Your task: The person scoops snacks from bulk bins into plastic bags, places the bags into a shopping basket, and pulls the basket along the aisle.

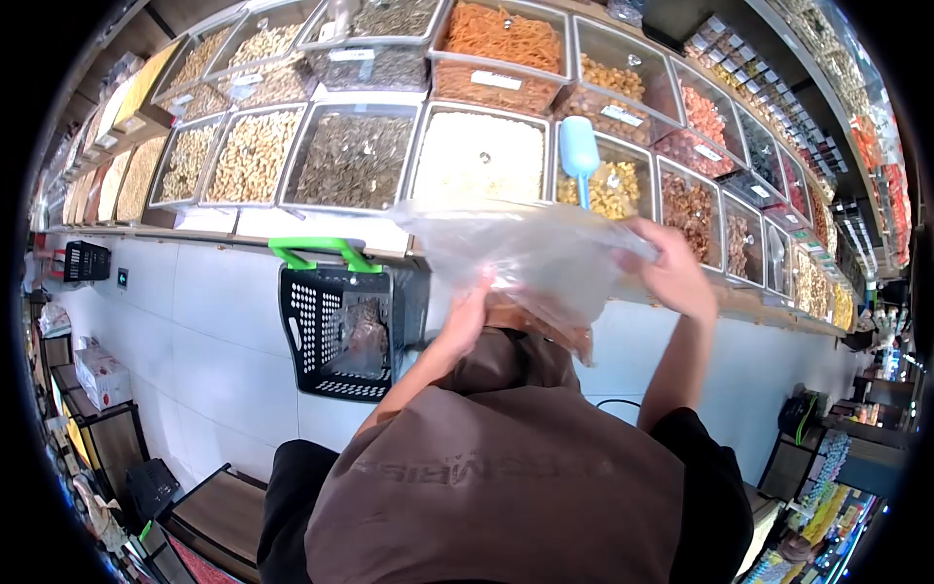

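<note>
1. Closest to cam: brown apron (pixel 506 487) over person's chest, filling lower middle of view; black sleeves either side.
2. Clear plastic bag (pixel 530 248) is up in front of chest, btwn the hands, before the front row of food bins; it looks slack & spread out.
3. Progress, as far as shown: bag's in hand, no knot visible, & it isn't in the black bskt (pixel 292 341). Seems partway only. Can't tell if anything's inside, b/c of glare & blur. A second clear bag (pixel 365 341) lies in the bskt.
4. Blue scoop (pixel 580 151) is over the bin w/ yellow pieces (pixel 623 185), handle twd person, lower end hidden behind bag.
5. L hand (pixel 470 313): forearm angled up & inward, fingers pinching bag's lower left.
6. R hand (pixel 671 268): elbow bent, forearm near upright, wrist turned inward, fingers curled, grasping bag's R edge.
</note>
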